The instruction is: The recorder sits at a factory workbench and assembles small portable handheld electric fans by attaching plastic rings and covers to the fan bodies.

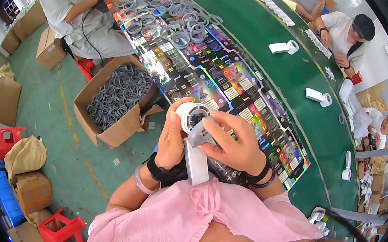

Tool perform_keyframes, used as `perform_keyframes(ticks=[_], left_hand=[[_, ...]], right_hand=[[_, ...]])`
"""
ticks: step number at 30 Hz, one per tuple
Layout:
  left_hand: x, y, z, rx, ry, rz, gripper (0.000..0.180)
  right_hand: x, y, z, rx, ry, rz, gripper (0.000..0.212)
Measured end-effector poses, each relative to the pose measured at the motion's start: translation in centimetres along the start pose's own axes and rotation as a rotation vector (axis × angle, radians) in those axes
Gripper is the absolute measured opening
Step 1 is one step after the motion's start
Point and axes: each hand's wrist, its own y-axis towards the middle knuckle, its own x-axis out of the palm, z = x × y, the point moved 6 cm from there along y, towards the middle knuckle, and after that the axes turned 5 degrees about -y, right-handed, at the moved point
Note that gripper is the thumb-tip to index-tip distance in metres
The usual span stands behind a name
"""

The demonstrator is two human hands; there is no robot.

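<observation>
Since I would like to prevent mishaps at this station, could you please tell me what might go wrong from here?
The grey ring might slip, as the right hand appears to hold it by the fingers, tilted against the white device. The device could swing, as the left hand mainly cups its round head. Some loosely heaped rings lie near the table edge and might fall.

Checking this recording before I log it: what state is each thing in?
White device, held, handle toward the person.
Gray ring, tilted, not seated.
Left hand, closed around device.
Right hand, pinching ring.
Cardboard box, open, holding many small rings.
Rings on the table, loose, heaped.
White units on the green surface, lying down.
</observation>
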Motion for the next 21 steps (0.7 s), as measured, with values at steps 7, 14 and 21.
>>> perform_keyframes(ticks=[7, 14, 21], left_hand=[[0.5, -0.4, 1.2, 0.023, 0.049, 0.002, 0.063], [0.4, -0.6, 1.4, 0.055, 0.081, 0.001, 0.063], [0.7, -0.5, 1.8, 0.071, 0.113, -0.002, 0.065]], right_hand=[[-0.7, 0.2, -1.0, -0.057, -0.037, 0.065, 0.053], [-0.7, 0.4, -1.4, -0.077, -0.058, 0.074, 0.052], [-0.6, 0.3, -1.3, -0.088, -0.075, 0.110, 0.053]])
